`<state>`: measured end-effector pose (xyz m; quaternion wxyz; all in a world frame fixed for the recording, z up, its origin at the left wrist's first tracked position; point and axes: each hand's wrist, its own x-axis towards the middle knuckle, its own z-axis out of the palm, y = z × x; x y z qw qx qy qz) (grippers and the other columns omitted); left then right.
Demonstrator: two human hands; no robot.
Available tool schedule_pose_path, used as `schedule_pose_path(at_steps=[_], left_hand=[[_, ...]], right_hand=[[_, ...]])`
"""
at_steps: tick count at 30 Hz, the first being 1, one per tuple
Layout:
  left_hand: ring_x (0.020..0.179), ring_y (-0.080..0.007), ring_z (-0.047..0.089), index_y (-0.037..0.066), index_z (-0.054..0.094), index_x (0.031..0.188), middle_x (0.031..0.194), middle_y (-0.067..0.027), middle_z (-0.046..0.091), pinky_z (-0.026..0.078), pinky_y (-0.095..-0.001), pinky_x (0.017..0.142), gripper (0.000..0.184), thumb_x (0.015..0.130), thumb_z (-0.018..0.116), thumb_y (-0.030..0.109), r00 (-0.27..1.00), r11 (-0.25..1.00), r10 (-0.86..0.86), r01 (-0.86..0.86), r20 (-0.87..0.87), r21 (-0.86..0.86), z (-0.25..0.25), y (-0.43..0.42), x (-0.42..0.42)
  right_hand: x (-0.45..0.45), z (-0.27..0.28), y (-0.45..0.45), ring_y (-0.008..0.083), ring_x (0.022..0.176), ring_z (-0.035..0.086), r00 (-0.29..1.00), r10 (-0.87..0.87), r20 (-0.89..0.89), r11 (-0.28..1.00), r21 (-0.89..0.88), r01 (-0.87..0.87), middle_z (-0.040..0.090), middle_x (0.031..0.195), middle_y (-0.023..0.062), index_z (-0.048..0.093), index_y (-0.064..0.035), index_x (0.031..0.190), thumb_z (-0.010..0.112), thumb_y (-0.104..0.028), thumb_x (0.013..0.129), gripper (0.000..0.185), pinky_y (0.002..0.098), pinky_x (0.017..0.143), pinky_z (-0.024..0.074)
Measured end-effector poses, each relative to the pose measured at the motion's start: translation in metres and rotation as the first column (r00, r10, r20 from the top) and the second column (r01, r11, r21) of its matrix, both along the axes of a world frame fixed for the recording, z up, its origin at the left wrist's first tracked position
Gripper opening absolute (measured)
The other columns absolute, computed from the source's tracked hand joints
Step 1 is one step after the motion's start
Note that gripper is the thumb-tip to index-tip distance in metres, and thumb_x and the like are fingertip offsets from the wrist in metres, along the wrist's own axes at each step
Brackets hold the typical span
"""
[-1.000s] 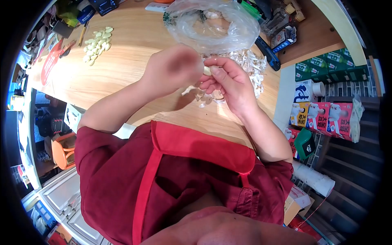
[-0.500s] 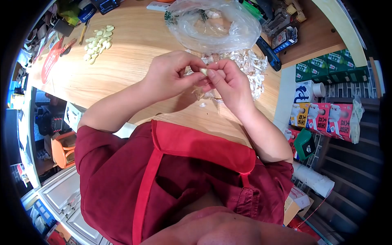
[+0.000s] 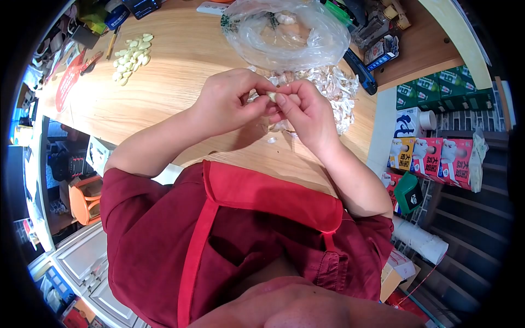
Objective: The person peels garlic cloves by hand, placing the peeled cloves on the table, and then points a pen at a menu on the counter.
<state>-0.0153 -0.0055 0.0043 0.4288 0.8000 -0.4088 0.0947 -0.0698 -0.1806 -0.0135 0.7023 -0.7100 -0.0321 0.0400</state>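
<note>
Between the fingertips of both hands is a pale garlic clove (image 3: 272,96), partly covered by the thumbs. My left hand (image 3: 232,103) pinches it from the left side, fingers curled. From the right, my right hand (image 3: 307,112) grips the same clove between thumb and index finger. Under and beyond the hands lies a heap of papery garlic skins (image 3: 334,90) on the wooden table. A clear plastic bag (image 3: 246,41) holding garlic bulbs (image 3: 286,18) rests just behind the heap. Peeled garlic cloves (image 3: 131,59) lie in a loose pile at the table's left.
A dark blue elongated tool (image 3: 361,72) lies right of the skins. A pencil (image 3: 112,44) and a red round card (image 3: 69,82) are at the left. Beyond the right table edge stand red boxes (image 3: 455,161) and green cartons (image 3: 443,90).
Both hands stay in nearly the same place. The fingers have shifted very slightly around the clove.
</note>
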Motion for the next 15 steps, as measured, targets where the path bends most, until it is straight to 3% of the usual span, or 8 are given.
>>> schedule_pose_path(at_steps=[8, 11, 15], left_hand=[[0.049, -0.0165, 0.053, 0.008, 0.064, 0.084, 0.066, -0.0059, 0.058, 0.042, -0.0280, 0.045, 0.014, 0.071, 0.066, 0.012, 1.000, 0.999, 0.030, -0.030, -0.009, -0.032, -0.006, 0.000, 0.003], [0.052, -0.0180, 0.054, 0.007, 0.061, 0.080, 0.067, -0.0063, 0.058, 0.043, -0.0285, 0.047, 0.014, 0.071, 0.068, 0.014, 0.997, 0.999, 0.040, -0.038, -0.064, 0.026, 0.006, 0.001, -0.001], [0.060, -0.0221, 0.057, 0.006, 0.058, 0.078, 0.069, -0.0073, 0.058, 0.045, -0.0312, 0.052, 0.016, 0.070, 0.069, 0.015, 0.999, 0.998, 0.032, -0.032, -0.003, 0.057, 0.004, 0.003, 0.000]], right_hand=[[0.001, -0.001, 0.002, 0.0129, 0.071, 0.064, 1.000, -0.002, -0.023, 0.992, 0.127, 0.005, 0.065, 0.082, 0.0123, 0.048, 0.0030, 0.100, 0.050, -0.008, 0.090, 0.015, 0.0226, 0.062, 0.0506], [0.001, 0.003, -0.001, 0.0134, 0.072, 0.064, 0.999, -0.007, -0.048, 0.997, 0.078, 0.010, 0.065, 0.083, 0.0129, 0.047, 0.0026, 0.100, 0.049, -0.008, 0.090, 0.014, 0.0228, 0.062, 0.0505], [0.001, 0.004, 0.002, 0.0138, 0.072, 0.064, 0.998, -0.015, -0.053, 0.998, 0.064, 0.018, 0.065, 0.082, 0.0128, 0.047, 0.0023, 0.101, 0.049, -0.008, 0.090, 0.015, 0.0227, 0.061, 0.0503]])
